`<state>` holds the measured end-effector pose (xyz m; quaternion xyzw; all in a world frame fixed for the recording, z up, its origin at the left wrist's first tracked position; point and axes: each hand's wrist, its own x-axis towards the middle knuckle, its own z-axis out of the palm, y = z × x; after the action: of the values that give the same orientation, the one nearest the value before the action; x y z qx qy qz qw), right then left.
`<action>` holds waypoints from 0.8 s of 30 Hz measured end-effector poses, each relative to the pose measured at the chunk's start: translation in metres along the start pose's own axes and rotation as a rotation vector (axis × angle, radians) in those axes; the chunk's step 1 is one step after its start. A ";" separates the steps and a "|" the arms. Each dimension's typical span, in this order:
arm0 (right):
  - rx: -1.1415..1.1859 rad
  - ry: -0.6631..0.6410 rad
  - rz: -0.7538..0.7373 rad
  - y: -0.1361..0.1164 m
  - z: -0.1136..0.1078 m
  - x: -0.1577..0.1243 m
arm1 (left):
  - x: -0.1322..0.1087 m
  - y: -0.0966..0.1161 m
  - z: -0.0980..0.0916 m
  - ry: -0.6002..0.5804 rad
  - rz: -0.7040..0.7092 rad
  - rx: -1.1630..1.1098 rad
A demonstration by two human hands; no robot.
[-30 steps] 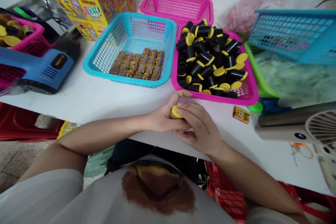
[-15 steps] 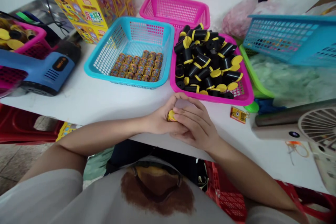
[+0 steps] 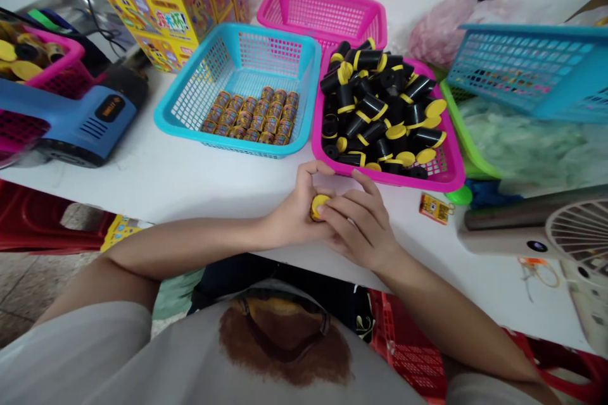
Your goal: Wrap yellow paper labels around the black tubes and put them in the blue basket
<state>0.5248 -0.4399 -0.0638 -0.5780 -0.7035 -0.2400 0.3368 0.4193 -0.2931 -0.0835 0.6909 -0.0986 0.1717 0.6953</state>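
Observation:
Between my two hands is a small canister with a round yellow lid point(image 3: 319, 207), its body mostly hidden by fingers. My left hand point(image 3: 299, 209) is curled around its side. The fingers of my right hand point(image 3: 361, 224) press against the lid and its right edge. Just beyond them stands a pink basket point(image 3: 389, 180) heaped with black canisters point(image 3: 373, 106) that have yellow lids. A blue basket point(image 3: 166, 123) to its left holds rows of small printed canisters point(image 3: 258, 121).
At the left lies a blue heat gun point(image 3: 92, 123) by another pink basket point(image 3: 71, 69). Yellow printed boxes point(image 3: 142, 0) are stacked behind. On the right are a fan point(image 3: 577, 228), a small yellow card point(image 3: 434, 207), a tilted blue basket point(image 3: 522, 76) and a green basket point(image 3: 475, 161).
Both hands have opened up slightly around the canister, and its yellow lid now faces up more fully. My right fingers have spread apart. The view has shifted a little.

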 end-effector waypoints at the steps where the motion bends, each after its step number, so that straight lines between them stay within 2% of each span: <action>1: -0.008 0.007 -0.024 0.000 0.001 0.000 | 0.000 0.000 0.001 0.004 0.012 0.014; 4: -0.003 0.029 -0.069 0.003 0.003 0.000 | 0.000 -0.001 0.001 0.002 0.065 0.051; 6: 0.051 0.046 -0.027 0.007 0.001 0.001 | 0.003 -0.002 -0.001 0.009 0.152 0.107; 11: 0.374 -0.052 0.356 0.018 -0.017 0.007 | 0.012 -0.017 -0.014 0.050 0.498 0.455; 14: 0.425 -0.148 0.443 0.017 -0.021 0.013 | 0.016 -0.028 -0.025 0.087 0.655 0.554; 15: 0.429 -0.184 0.467 0.016 -0.021 0.014 | 0.017 -0.030 -0.027 0.080 0.669 0.551; 18: 0.553 -0.235 0.556 0.014 -0.016 0.013 | 0.016 -0.029 -0.032 -0.021 0.561 0.483; 24: 0.730 -0.176 0.648 0.011 -0.017 0.014 | 0.011 -0.015 -0.032 -0.149 0.263 0.356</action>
<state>0.5372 -0.4412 -0.0430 -0.6293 -0.5517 0.1888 0.5138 0.4323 -0.2602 -0.0937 0.7946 -0.2068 0.2241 0.5250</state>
